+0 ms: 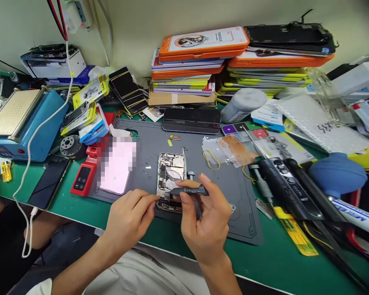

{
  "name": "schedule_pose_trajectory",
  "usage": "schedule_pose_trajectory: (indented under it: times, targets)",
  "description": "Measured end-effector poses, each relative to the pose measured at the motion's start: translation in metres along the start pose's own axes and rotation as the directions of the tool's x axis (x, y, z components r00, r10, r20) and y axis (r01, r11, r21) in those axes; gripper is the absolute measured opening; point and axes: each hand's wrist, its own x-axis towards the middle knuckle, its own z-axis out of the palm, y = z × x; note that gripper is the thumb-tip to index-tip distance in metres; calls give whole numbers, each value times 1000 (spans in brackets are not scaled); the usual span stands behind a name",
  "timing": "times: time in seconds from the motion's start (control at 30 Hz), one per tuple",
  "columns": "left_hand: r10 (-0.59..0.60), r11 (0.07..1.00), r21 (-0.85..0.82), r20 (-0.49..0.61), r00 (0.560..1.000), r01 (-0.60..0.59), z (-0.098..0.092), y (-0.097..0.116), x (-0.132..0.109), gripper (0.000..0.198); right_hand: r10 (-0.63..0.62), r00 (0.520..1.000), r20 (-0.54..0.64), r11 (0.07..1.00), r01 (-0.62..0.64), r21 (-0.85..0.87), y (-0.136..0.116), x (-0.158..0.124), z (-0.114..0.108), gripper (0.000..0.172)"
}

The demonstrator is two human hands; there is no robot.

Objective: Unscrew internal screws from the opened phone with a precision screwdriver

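An opened phone (pixel 171 170) with its inner parts bare lies on a dark grey work mat (pixel 240 205). My right hand (pixel 206 219) is closed round a small black screwdriver (pixel 190 190), whose tip points left onto the phone's lower half. My left hand (pixel 129 217) rests at the phone's lower left edge, fingers curled and fingertips touching its frame. Tiny screws and metal bits lie scattered on the mat around the phone.
A blurred pink phone (pixel 117 166) lies left of the open one, by a red device (pixel 83 178). Stacks of orange and yellow boxes (pixel 199 61) line the back. A blue heating machine (pixel 21 123) stands left. Black tools (pixel 283 184) and a blue blower (pixel 338 172) lie right.
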Motion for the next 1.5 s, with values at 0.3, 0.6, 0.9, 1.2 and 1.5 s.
schedule_pose_trajectory:
  times: [0.3, 0.6, 0.9, 1.2, 1.5]
  targets:
    - [-51, 997, 61, -33, 998, 53, 4, 4, 2, 14, -33, 999, 37, 999, 33, -3, 1, 4, 6, 68]
    - [-19, 993, 119, -14, 1000, 21, 7, 4, 3, 15, -44, 995, 86, 999, 47, -28, 1, 4, 9, 67]
    - [-19, 991, 133, -14, 1000, 20, 7, 5, 2, 16, -70, 991, 114, 991, 82, -105, -1, 9, 7, 58]
    - [-13, 994, 105, -13, 1000, 15, 8, 5, 3, 15, -161, 972, 174, 973, 185, -137, -5, 17, 5, 64]
    - [-115, 993, 38, 24, 993, 114, 5, 9, 4, 12, -136, 979, 150, 986, 149, -80, -3, 12, 3, 73]
